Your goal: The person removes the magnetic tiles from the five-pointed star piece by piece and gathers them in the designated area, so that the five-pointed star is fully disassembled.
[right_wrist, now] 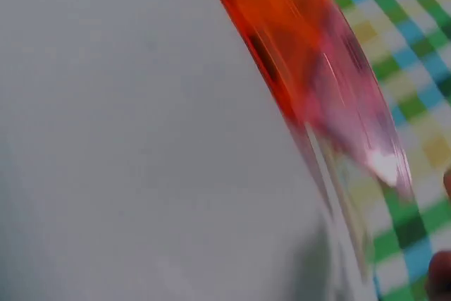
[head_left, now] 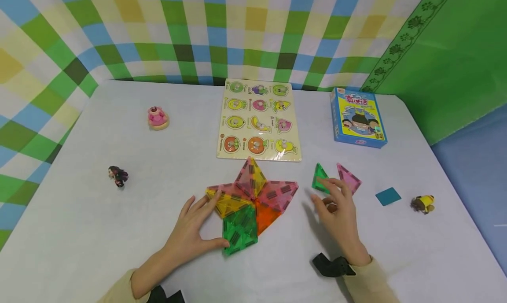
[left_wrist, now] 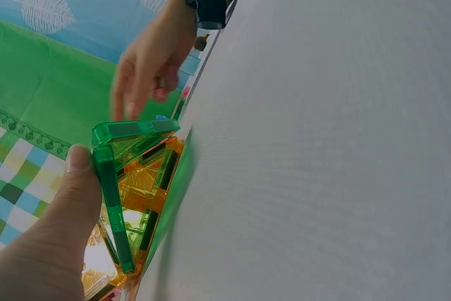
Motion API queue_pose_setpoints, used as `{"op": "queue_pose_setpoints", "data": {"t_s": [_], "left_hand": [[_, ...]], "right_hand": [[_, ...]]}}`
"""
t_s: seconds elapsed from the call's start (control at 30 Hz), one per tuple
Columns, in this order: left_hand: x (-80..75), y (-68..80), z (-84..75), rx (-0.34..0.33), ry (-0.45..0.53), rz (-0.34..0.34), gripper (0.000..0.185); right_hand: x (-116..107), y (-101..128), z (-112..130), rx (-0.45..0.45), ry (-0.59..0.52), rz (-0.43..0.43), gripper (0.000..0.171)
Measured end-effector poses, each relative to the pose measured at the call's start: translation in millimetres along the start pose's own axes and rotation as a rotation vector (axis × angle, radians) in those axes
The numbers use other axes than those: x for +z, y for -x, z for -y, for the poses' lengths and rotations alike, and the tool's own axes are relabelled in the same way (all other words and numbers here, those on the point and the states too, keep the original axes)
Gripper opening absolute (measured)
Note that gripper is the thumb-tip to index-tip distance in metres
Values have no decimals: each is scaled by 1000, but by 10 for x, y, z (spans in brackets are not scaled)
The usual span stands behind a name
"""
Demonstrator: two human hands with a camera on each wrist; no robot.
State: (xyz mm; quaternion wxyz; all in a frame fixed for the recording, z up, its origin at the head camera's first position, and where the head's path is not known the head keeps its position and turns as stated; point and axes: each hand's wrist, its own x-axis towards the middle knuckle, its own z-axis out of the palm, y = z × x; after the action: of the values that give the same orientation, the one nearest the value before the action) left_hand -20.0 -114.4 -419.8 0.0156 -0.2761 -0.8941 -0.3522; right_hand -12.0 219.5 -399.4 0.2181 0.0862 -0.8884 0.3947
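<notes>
Translucent magnetic tiles form a raised star in pink, yellow, orange and green at the table's middle. My left hand is spread along its left side, fingers resting on the yellow tiles and thumb against the green tiles. In the left wrist view, the thumb stands straight beside a green tile edge. My right hand hovers by a loose green triangle tile, index finger over it and thumb apart; contact is unclear. A loose pink triangle tile lies just behind that hand.
Behind the star lies a fruit puzzle board, with a blue card-game box to its right. A teal card and a yellow figurine are at right. A pink bear figurine and a dark-haired figurine stand left.
</notes>
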Motion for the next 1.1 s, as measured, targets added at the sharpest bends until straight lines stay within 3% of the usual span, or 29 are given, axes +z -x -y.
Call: {"op": "queue_pose_setpoints", "data": {"t_s": [0.07, 0.13, 0.2, 0.27, 0.37, 0.53, 0.7, 0.8, 0.87, 1.0, 1.1], "left_hand": [[0, -5, 4, 6, 2, 1, 101], [3, -8, 9, 13, 4, -1, 100], [6, -12, 8, 16, 9, -2, 100], [11, -13, 7, 16, 13, -4, 100], [16, -11, 5, 13, 15, -6, 101], [16, 0, 10, 7, 8, -11, 101], [13, -5, 12, 9, 14, -13, 102], [12, -6, 13, 11, 16, -18, 101], [9, -3, 14, 11, 16, -19, 101], [-7, 3, 18, -5, 26, -10, 103], [-22, 8, 31, -19, 45, -9, 104]], "right_hand": [[106, 17, 129, -141, -48, 76, 42], [220, 24, 268, -253, -41, 226, 50], [312, 27, 396, -293, 42, 379, 56], [375, 17, 472, -327, 131, 473, 67], [424, -4, 509, -356, 187, 495, 71], [434, -1, 471, -385, 129, 446, 64], [368, -15, 365, -437, 43, 403, 38], [288, -42, 277, -363, -86, 342, 28], [236, -72, 214, -257, -212, 243, 27], [146, -138, 110, 77, -427, -20, 27], [111, -169, 48, 320, -414, -128, 21]]}}
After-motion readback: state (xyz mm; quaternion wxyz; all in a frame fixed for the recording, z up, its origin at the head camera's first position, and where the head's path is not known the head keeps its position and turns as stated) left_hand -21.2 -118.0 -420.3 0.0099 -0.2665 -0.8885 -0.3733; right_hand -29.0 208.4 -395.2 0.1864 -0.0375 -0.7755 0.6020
